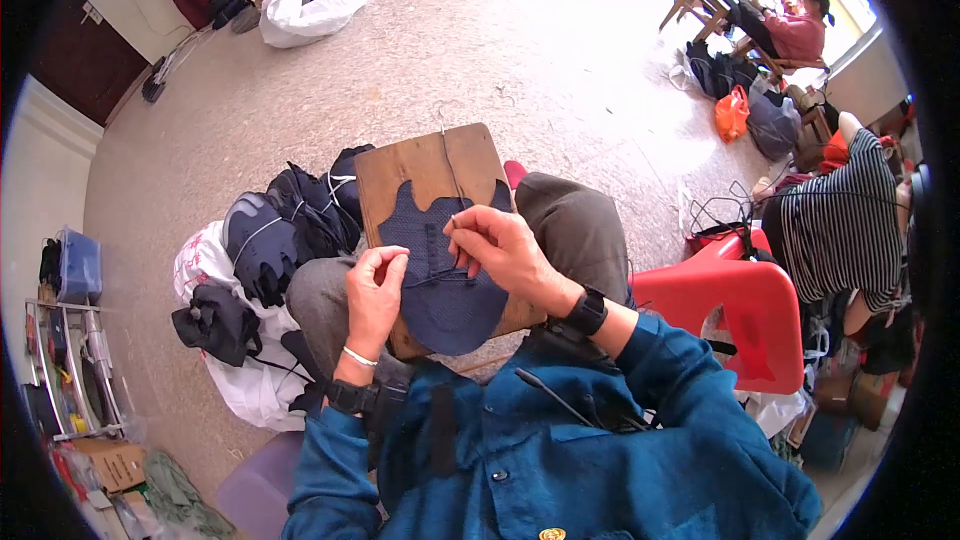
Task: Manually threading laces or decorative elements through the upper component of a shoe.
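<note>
A dark blue mesh shoe upper [455,325] lies flat on a wooden board [400,165] between my knees. Thin dark cord is laced across its middle, and a length of cord [449,155] runs up over the board's far edge. Over the upper's right side, my right hand [510,255] is closed in a pinch on the dark cord. My left hand [372,295] is pinched shut at the upper's left edge. Whatever lies between its fingertips is too small to make out.
Bundles of tied dark uppers [262,240] and a white bag [250,380] sit left of my knees. A red plastic stool [690,290] stands at my right, beside a person in a striped top [835,225]. Farther off are a large white bag [315,5] and another seated person [797,32].
</note>
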A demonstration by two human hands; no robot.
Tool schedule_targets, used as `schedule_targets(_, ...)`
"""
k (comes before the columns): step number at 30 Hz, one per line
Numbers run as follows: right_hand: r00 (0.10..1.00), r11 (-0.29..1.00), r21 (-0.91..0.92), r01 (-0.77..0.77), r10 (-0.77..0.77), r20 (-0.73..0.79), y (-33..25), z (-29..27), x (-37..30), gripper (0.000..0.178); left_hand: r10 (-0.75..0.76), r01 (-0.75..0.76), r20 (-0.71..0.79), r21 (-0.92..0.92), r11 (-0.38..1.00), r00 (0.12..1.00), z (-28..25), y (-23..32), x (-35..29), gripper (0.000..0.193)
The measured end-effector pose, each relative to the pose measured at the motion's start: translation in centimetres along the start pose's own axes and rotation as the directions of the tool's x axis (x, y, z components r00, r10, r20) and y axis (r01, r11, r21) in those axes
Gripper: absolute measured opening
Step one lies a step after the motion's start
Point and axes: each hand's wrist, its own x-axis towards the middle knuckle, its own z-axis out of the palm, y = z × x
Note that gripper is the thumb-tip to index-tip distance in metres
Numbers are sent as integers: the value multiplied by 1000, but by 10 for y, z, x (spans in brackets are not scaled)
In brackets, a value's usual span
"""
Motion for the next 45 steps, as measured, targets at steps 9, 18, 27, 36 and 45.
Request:
schedule_targets(9, 997, 978, 206, 28, -12, -75, 21, 29, 1, 16, 96, 23, 184, -557, 830, 978, 18, 30, -3, 19)
schedule_targets(18, 984, 988, 88, -130, 118, 137, 30, 7, -2, 20, 49, -2, 160, -286, 958, 986, 12, 8, -1, 13)
schedule_targets(27, 955, 816, -512, 269, -296, 29, 58, -19, -5, 19, 413, -430, 144, 459, 777, 899, -5, -8, 15, 6)
schedule_targets(36, 885, 531, -720, 447, -378, 270, 64, -8, -18, 34, 481, -598, 358, 533, 598, 800, -2, -14, 17, 9)
schedule_targets(45, 906, 518, -756, 400, -346, 242, 64, -6, -17, 42, 454, -672, 496, 530, 517, 740, -9, -12, 19, 10)
